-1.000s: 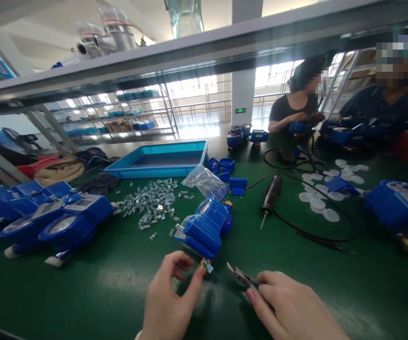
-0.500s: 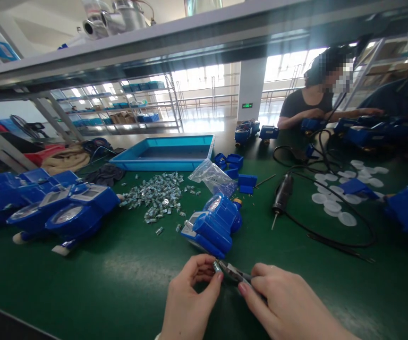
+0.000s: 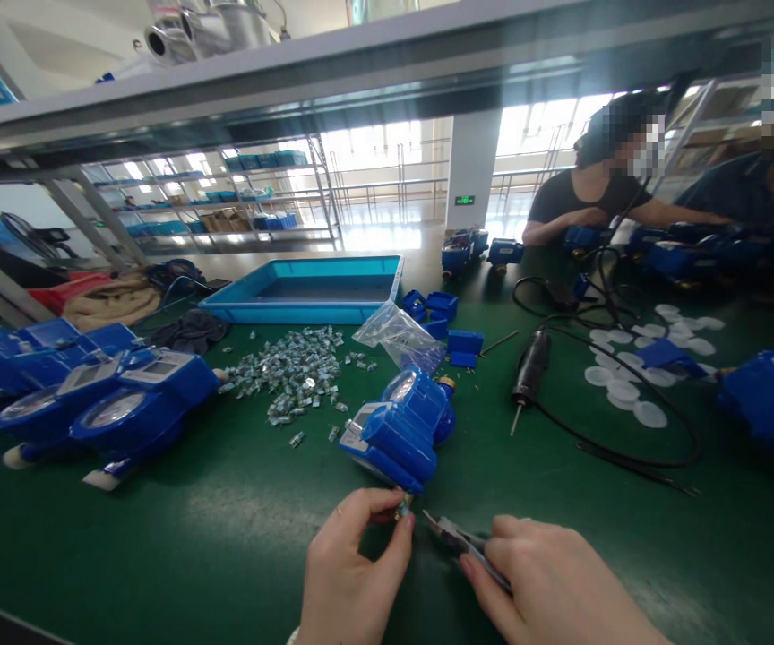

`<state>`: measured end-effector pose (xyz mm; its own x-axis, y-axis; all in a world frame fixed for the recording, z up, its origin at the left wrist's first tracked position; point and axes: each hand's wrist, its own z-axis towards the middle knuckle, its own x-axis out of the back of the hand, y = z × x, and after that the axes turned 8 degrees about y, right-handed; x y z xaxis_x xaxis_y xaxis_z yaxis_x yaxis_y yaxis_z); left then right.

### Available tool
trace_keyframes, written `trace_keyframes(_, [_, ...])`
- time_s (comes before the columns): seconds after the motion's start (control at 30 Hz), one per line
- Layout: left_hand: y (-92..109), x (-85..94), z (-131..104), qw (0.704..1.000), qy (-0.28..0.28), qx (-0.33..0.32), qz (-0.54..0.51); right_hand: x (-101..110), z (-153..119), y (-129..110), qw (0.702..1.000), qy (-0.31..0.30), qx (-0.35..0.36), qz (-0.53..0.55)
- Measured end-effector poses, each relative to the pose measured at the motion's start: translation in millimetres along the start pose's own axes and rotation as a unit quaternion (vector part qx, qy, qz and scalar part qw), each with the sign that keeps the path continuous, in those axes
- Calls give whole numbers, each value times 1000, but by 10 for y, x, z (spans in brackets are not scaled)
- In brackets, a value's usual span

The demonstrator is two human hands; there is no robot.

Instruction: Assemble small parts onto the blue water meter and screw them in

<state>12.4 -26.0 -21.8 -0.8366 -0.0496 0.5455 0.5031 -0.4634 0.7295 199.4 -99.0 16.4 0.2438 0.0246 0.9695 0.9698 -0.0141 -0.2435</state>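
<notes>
My left hand (image 3: pixel 358 560) pinches a small shiny silvery piece (image 3: pixel 404 506) between thumb and fingertips, at the near end of a blue water meter (image 3: pixel 404 434). Whether the piece is joined to the meter I cannot tell. To its right, my right hand (image 3: pixel 548 569) is closed round a pair of pliers (image 3: pixel 458 539). The pliers' jaws point left at the piece, a short gap away from it. Beyond the meter's left side lies a loose heap of similar small pieces (image 3: pixel 293 367) on the green table (image 3: pixel 226 528).
Several blue meters (image 3: pixel 118 403) stand at left. Behind the heap is a blue tray (image 3: pixel 293 313), with a clear plastic bag (image 3: pixel 400 336) beside it. A corded black electric screwdriver (image 3: pixel 530 372) and white discs (image 3: pixel 622 390) lie at right. Two people sit across the table.
The pliers have drawn back from the small piece, leaving a gap. My left hand has turned the piece slightly and stays close to the meter. The whole view has shifted a little.
</notes>
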Motion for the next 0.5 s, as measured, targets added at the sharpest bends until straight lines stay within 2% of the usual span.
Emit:
trace_keyframes(0.13, [-3,17,26,985,54,-161,33,-145,-76,270,995,94,1,-43])
trace_keyframes(0.2, [6,12,51,979,57,-194,36,-156,-55,308,985,164,20,-52])
trace_keyframes(0.3, [12,6,88,975,55,-213,40,-43,85,145,969,233,80,-1])
trace_keyframes(0.37, [0,15,104,970,49,-232,46,79,236,-52,965,227,109,69])
trace_keyframes(0.5, [-80,88,116,958,50,-271,82,226,525,-330,962,161,122,185])
